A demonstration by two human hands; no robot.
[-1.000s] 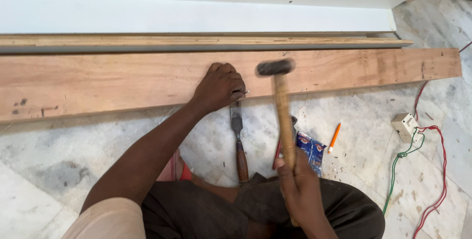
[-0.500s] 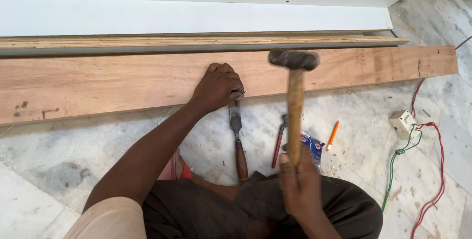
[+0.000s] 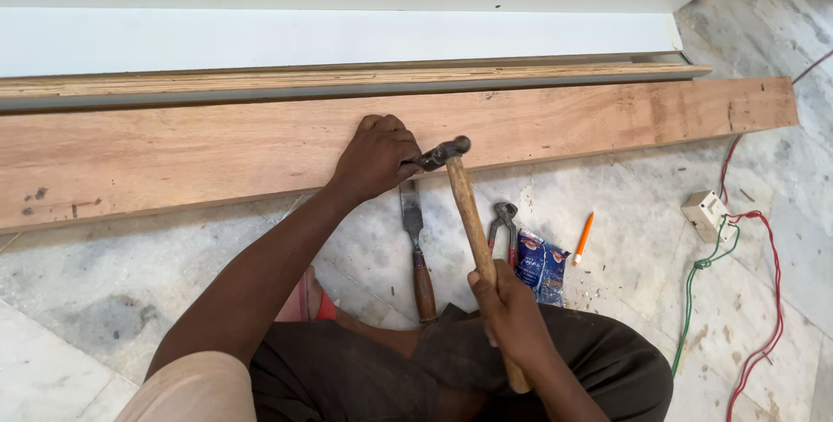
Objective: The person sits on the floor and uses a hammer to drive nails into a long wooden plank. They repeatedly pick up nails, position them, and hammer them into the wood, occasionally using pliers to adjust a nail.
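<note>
My left hand (image 3: 376, 157) rests closed on the near edge of a long reddish wooden plank (image 3: 217, 149) that lies across the marble floor; whatever it pinches there is hidden by the fingers. My right hand (image 3: 508, 318) grips the wooden handle of a hammer (image 3: 460, 205). The hammer's dark metal head is down at the plank's edge, right beside my left fingers.
A wood-handled chisel (image 3: 416, 244), pincers (image 3: 501, 222), a blue packet (image 3: 540, 264) and an orange pencil (image 3: 583, 238) lie on the floor before my knees. A white socket box (image 3: 705, 212) with red and green wires sits at right. White and plywood boards (image 3: 347, 36) lie beyond the plank.
The hammer was raised over the plank and has swung down to its edge beside my left hand. My left hand has stayed in place.
</note>
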